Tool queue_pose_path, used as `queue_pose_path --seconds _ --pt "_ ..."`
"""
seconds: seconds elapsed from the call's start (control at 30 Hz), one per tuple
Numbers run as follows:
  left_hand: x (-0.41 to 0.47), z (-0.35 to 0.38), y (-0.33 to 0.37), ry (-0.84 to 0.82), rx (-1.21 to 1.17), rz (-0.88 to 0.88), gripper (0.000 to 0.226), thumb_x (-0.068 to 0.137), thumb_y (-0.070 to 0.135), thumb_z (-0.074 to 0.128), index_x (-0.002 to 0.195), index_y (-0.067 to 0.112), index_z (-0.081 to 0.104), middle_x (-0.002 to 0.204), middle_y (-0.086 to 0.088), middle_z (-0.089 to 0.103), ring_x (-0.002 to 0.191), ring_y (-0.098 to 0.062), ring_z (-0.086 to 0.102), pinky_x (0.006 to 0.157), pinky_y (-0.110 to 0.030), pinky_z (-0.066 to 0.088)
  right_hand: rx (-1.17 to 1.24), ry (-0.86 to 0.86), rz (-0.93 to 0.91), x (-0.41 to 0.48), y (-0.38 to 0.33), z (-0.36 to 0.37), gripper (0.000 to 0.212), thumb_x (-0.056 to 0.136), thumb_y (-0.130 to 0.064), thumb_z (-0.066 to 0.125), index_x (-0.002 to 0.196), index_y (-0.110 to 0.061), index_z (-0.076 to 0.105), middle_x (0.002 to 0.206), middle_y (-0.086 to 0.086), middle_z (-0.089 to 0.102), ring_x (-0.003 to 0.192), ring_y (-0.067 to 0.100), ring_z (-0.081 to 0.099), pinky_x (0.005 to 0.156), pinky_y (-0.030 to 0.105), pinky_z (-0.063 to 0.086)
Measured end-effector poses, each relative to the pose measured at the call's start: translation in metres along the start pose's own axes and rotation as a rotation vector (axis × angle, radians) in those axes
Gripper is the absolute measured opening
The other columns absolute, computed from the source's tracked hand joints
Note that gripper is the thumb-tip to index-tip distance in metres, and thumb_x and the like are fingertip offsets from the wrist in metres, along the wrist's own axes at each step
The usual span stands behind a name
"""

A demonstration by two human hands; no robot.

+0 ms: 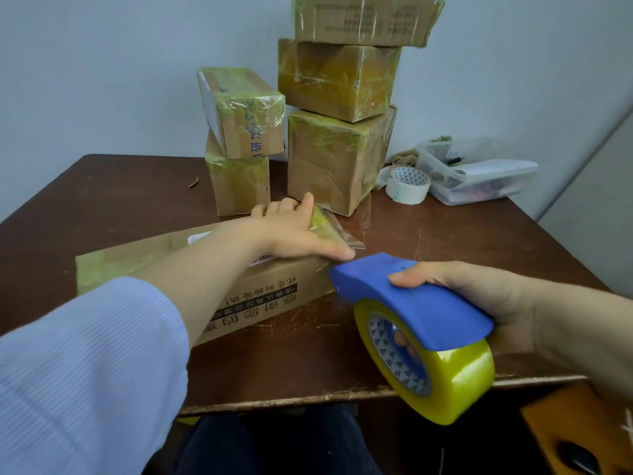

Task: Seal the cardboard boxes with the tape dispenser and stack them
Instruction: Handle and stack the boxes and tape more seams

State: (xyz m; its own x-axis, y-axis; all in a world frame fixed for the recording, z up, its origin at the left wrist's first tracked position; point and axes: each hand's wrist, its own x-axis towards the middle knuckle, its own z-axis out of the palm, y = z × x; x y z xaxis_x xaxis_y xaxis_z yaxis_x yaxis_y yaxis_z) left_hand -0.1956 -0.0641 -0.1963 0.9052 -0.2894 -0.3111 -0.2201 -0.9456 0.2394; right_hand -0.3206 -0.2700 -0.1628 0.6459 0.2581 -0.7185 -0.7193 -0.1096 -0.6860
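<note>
Fingers of right hand clenched round blue plastic tape dispenser over near edge of brown table, nose pointing left at long flat cardboard box. Box lies lengthwise left-right. Left hand spread flat, pressing its right end. Taped box stacks behind.

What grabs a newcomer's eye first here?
The blue tape dispenser with its yellow roll, gripped by the right hand at the near edge of the table. Behind it the left hand rests on a flat cardboard box, and two stacks of taped boxes stand at the back.
</note>
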Motion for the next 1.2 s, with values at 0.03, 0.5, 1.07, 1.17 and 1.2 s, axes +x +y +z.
queue_pose_path --seconds 0.03,0.5,1.07,1.17,1.2 --pt "0.001 0.004 0.001 0.044 0.03 0.0 0.135 0.048 0.096 0.043 0.151 0.025 -0.009 0.158 -0.007 0.007 0.145 -0.028 0.006 0.115 -0.045 0.006 -0.016 0.002 0.01 0.001 -0.004 0.0 0.04 0.058 -0.026 0.079 0.089 -0.001 0.075 0.089 0.02 0.07 0.065 0.028 0.066 0.065 0.034 0.057" --pt "-0.002 0.01 0.016 0.168 0.122 -0.046 0.127 0.059 0.081 0.059 0.151 0.016 0.001 0.149 -0.016 0.024 0.137 -0.036 0.024 0.11 -0.058 0.014 -0.349 0.01 0.213 0.017 -0.044 0.016 0.034 0.06 -0.036 0.076 0.074 -0.005 0.077 0.078 0.015 0.07 0.059 0.025 0.066 0.057 0.03 0.057" --pt "-0.012 -0.009 0.012 0.011 -0.164 -0.063 0.138 0.055 0.085 0.058 0.151 0.013 -0.009 0.159 -0.009 0.012 0.144 -0.03 0.017 0.116 -0.048 0.017 -1.519 0.842 -0.062 0.062 -0.018 -0.042 0.076 0.06 -0.088 0.045 0.086 -0.017 0.049 0.077 -0.004 0.056 0.073 0.014 0.054 0.074 0.031 0.044" --pt "-0.005 -0.02 0.002 0.157 -0.552 -0.004 0.077 0.089 0.047 0.058 0.15 0.014 0.024 0.156 -0.001 0.026 0.138 -0.02 0.033 0.106 -0.032 0.031 -1.769 0.988 -0.247 0.051 -0.023 -0.026 0.101 0.06 -0.092 0.037 0.124 -0.015 0.047 0.122 0.003 0.055 0.116 0.023 0.051 0.106 0.039 0.032" --pt "-0.001 -0.022 -0.002 0.265 -0.536 -0.001 0.057 0.094 0.034 0.055 0.145 0.014 0.038 0.151 -0.001 0.037 0.132 -0.019 0.041 0.101 -0.028 0.034 -1.772 0.959 -0.441 0.049 -0.026 -0.016 0.096 0.068 -0.084 0.044 0.135 -0.016 0.039 0.136 0.003 0.047 0.126 0.023 0.043 0.109 0.038 0.029"
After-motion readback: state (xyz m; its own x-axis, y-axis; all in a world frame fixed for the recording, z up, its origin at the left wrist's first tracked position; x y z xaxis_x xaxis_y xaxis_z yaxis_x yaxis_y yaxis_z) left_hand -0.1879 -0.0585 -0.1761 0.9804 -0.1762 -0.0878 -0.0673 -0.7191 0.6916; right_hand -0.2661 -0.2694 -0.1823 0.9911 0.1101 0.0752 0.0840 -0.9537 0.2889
